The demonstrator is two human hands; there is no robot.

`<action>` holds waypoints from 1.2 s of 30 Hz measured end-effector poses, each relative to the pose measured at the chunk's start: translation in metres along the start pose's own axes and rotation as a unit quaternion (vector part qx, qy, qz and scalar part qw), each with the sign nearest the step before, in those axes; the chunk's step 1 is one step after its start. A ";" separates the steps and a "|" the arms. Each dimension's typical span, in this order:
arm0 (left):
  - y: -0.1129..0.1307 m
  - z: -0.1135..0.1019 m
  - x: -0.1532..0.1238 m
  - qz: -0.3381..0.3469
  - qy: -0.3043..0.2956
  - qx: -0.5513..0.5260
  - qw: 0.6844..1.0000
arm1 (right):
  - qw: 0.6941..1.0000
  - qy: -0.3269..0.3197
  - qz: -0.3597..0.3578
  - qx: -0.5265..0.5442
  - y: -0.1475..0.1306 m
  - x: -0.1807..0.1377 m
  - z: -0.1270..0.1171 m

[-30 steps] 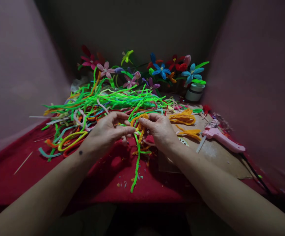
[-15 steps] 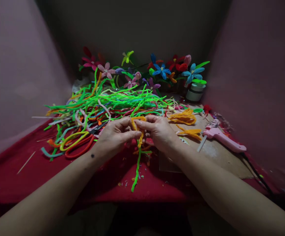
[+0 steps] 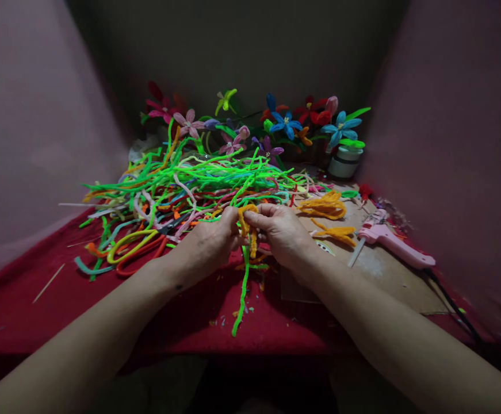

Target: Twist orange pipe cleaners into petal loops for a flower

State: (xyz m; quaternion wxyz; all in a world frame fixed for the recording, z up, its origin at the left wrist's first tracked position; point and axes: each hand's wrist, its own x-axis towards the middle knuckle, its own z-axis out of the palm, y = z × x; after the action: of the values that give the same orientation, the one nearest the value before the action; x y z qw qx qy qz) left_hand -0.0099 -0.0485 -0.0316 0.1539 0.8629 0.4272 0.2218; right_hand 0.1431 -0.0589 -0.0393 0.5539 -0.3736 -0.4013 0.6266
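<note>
Between my two hands is a bent orange pipe cleaner, folded over at the top with an end hanging down. My right hand pinches it between thumb and fingers. My left hand is closed on its left side, with the fingertips partly hidden behind the thumb. A green pipe cleaner lies below the hands on the red cloth. To the right, bundles of folded orange pipe cleaners rest on a piece of cardboard.
A tangled heap of pipe cleaners lies behind my hands. Scissors with yellow and red handles sit at left, near a thin stick. A pink glue gun rests on the cardboard. Pipe-cleaner flowers and a jar stand behind.
My left hand has rolled over, its thumb lifting from the front of the orange pipe cleaner to its upper left side. The right hand keeps its pinch.
</note>
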 end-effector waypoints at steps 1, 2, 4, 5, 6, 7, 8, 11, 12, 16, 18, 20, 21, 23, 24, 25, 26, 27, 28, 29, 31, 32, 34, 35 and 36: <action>-0.001 0.000 0.000 0.006 -0.012 0.004 1.000 | 1.000 -0.010 0.005 0.015 0.000 0.000 -0.001; -0.002 0.000 0.000 0.008 -0.024 0.000 1.000 | 0.999 -0.018 0.008 0.029 0.001 0.001 -0.001; 0.000 -0.001 0.000 -0.003 -0.062 -0.040 0.997 | 0.998 -0.029 0.008 0.052 0.000 0.002 -0.002; 0.001 -0.003 0.000 -0.012 -0.090 -0.072 0.993 | 0.998 -0.031 0.004 0.058 0.000 0.002 -0.002; 0.003 -0.005 0.001 -0.020 -0.117 -0.102 0.988 | 0.998 -0.032 -0.002 0.061 -0.001 0.002 -0.002; 0.005 -0.008 0.001 -0.024 -0.137 -0.124 0.982 | 0.998 -0.030 -0.010 0.062 -0.001 0.003 -0.002; 0.006 -0.011 0.001 -0.025 -0.151 -0.133 0.979 | 0.997 -0.024 -0.018 0.064 -0.002 0.003 -0.002; 0.008 -0.019 0.002 -0.018 -0.155 -0.113 0.981 | 0.996 -0.006 -0.025 0.085 -0.004 0.004 0.000; 0.008 -0.020 0.002 -0.020 -0.163 -0.118 0.979 | 0.995 0.002 -0.020 0.099 -0.004 0.004 0.000; 0.009 -0.025 0.001 -0.051 -0.216 -0.200 0.954 | 0.993 0.025 -0.011 0.115 -0.002 0.004 0.001; 0.008 -0.026 0.001 -0.078 -0.227 -0.249 0.938 | 0.996 0.023 -0.020 0.087 -0.001 0.004 0.000; 0.007 -0.025 0.002 -0.105 -0.224 -0.311 0.918 | 0.997 0.026 -0.027 0.064 0.000 0.004 -0.001; 0.006 -0.024 0.002 -0.117 -0.213 -0.346 0.906 | 0.998 0.031 -0.028 0.056 0.000 0.004 -0.001; 0.005 -0.020 0.003 -0.139 -0.174 -0.402 0.888 | 0.998 0.040 -0.025 0.046 0.000 0.002 0.000; 0.005 -0.018 0.003 -0.148 -0.149 -0.418 0.884 | 0.998 0.041 -0.025 0.042 -0.001 0.001 0.002; 0.006 -0.016 0.003 -0.154 -0.124 -0.425 0.883 | 0.998 0.042 -0.024 0.037 -0.001 0.000 0.003; 0.008 -0.014 0.003 -0.158 -0.104 -0.426 0.885 | 0.998 0.041 -0.022 0.032 -0.002 -0.001 0.004; 0.010 -0.013 0.003 -0.158 -0.088 -0.421 0.889 | 0.999 0.040 -0.022 0.029 -0.002 -0.002 0.005; 0.012 -0.013 0.003 -0.156 -0.076 -0.412 0.894 | 0.999 0.038 -0.023 0.027 -0.003 -0.002 0.005; 0.014 -0.013 0.002 -0.153 -0.065 -0.403 0.900 | 0.999 0.035 -0.026 0.025 -0.003 -0.003 0.005; 0.017 -0.014 0.002 -0.149 -0.049 -0.390 0.907 | 0.999 0.023 -0.035 0.015 -0.003 -0.003 0.005; 0.018 -0.014 0.002 -0.148 -0.044 -0.388 0.909 | 0.999 0.018 -0.040 0.005 -0.003 -0.004 0.005; 0.016 -0.015 0.002 -0.148 -0.050 -0.396 0.905 | 0.998 0.016 -0.046 -0.029 -0.003 -0.005 0.005; 0.014 -0.016 0.002 -0.149 -0.058 -0.403 0.901 | 0.997 0.017 -0.049 -0.050 -0.004 -0.006 0.005; 0.011 -0.016 0.003 -0.150 -0.069 -0.408 0.898 | 0.996 0.020 -0.056 -0.067 -0.004 -0.007 0.005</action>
State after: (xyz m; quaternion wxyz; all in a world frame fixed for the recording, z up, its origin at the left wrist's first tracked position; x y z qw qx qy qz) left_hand -0.0091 -0.0518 -0.0120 0.5529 0.6636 0.4118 0.2905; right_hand 0.1403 -0.0663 -0.0336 0.5699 -0.3987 -0.4516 0.5589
